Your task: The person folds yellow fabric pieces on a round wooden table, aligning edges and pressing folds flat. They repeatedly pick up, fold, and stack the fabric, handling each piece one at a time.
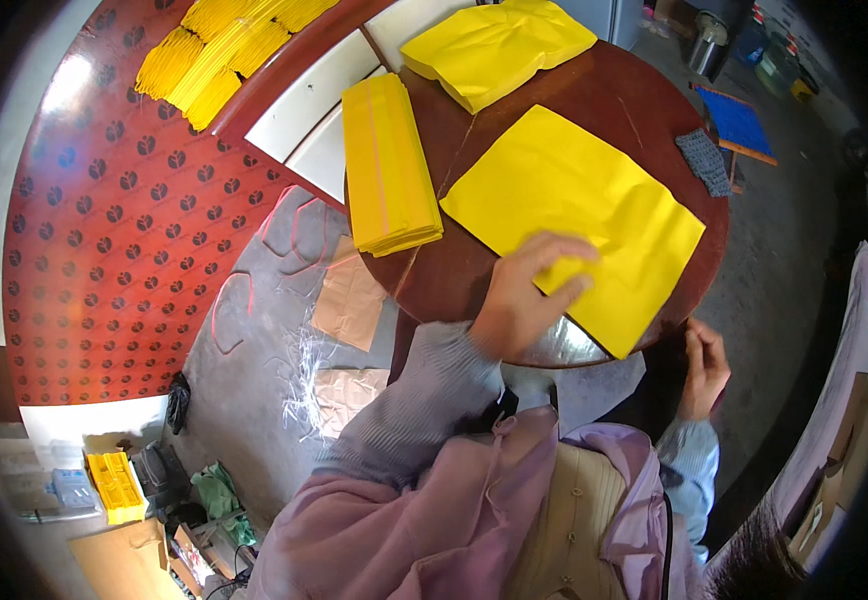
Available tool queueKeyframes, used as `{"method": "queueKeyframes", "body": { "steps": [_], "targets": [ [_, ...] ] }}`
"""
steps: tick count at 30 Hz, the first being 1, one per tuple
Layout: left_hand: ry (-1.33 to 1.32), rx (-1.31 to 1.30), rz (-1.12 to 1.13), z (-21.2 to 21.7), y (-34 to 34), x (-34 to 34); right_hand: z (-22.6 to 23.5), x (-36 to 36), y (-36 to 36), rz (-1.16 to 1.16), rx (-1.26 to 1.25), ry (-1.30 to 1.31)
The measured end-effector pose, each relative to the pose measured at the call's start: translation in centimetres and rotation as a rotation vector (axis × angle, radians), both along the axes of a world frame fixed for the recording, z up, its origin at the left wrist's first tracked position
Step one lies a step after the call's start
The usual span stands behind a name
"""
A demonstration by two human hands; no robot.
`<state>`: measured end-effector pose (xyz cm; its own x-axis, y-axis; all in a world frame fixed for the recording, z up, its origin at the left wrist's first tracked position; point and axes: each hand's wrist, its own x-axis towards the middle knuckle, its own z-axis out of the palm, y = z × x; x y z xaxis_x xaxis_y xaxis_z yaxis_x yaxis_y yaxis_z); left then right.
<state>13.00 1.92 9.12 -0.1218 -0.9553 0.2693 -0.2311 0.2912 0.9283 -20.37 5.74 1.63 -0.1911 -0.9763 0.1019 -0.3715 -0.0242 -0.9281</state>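
My left hand (534,287) is over the near left edge of a flat yellow sheet (594,205), perhaps paper or an envelope. Its thumb and fingers are curved and apart, slightly blurred, with nothing seen between them. The sheet lies slanted on a round dark red table (474,295), one corner at the near rim. Just off the table's right front edge, my right hand (704,368) has its fingers loosely curled in, with nothing visible in them. Left of the sheet stands a neat stack of narrow folded yellow pieces (386,165). Behind it lies a wider, creased yellow piece (494,48).
A grey patterned cloth (704,162) lies at the table's right rim. Past it stands a small blue-topped stool (739,122). To the left, a red patterned surface (114,240) carries bundles of yellow folded pieces (219,50). Brown paper (350,295) and pink string (251,300) lie on the floor.
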Motion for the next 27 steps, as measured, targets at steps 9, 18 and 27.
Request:
{"method": "queueKeyframes", "body": {
  "steps": [9, 18, 27],
  "targets": [
    [1.066, -0.512, -0.799, 15.4, 11.8, 0.0, 0.8, 3.9, 5.4, 0.087, -0.074, -0.047],
    [1.093, -0.345, -1.111, 13.0, 12.5, -2.2, 1.1, 3.7, 2.0, 0.217, -0.23, 0.185],
    [0.32, 0.278, -0.326, 2.2, 2.2, -3.7, 0.9, 2.0, -1.1, 0.416, -0.33, 0.363]
  ]
}}
